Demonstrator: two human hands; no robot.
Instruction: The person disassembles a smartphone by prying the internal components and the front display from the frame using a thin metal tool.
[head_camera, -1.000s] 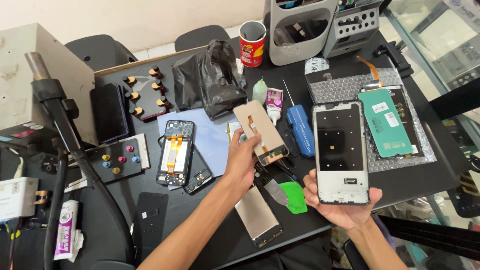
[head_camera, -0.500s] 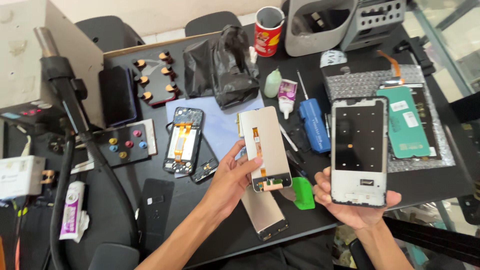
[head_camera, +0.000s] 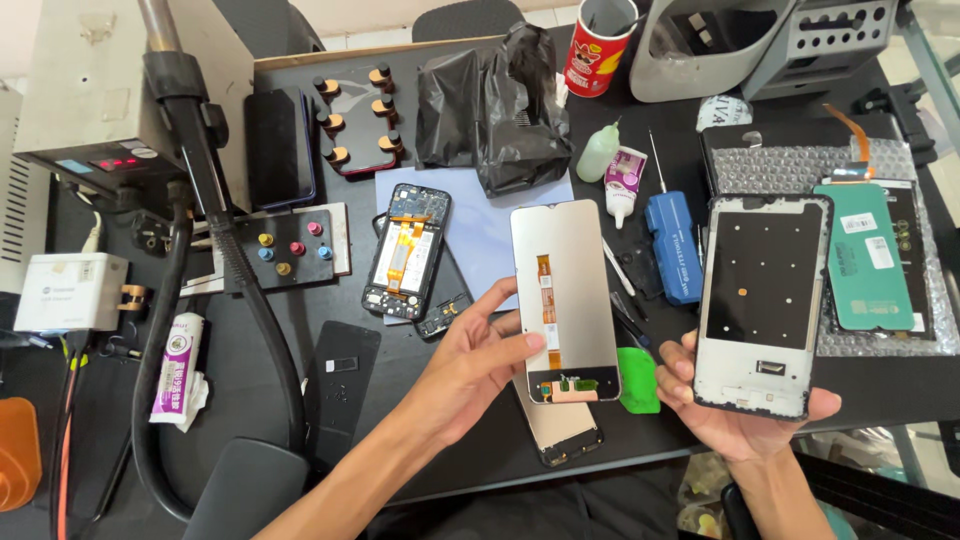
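Note:
My left hand (head_camera: 468, 368) holds a phone display panel (head_camera: 563, 298) by its lower left edge, back side up, grey with an orange flex cable. My right hand (head_camera: 735, 410) cradles a phone middle frame (head_camera: 763, 300) from below; the frame is black in the middle with a white lower part. The two parts are side by side, a small gap between them, above the black table (head_camera: 420, 440). Under the display panel lies another grey panel (head_camera: 560, 430) and a green plastic pry card (head_camera: 637, 380).
An opened phone body (head_camera: 405, 250) lies on a pale blue sheet. A black plastic bag (head_camera: 495, 105), glue bottle (head_camera: 598, 152), tube (head_camera: 622, 183), blue tool (head_camera: 672, 245), teal-backed screen on bubble wrap (head_camera: 865, 255), red can (head_camera: 595, 45), a hot-air station with hose (head_camera: 190, 150) and a black back cover (head_camera: 342, 395) surround them.
Both hands have lifted the parts nearer the camera. The display panel turned from tilted to upright and moved closer to the frame in my right hand.

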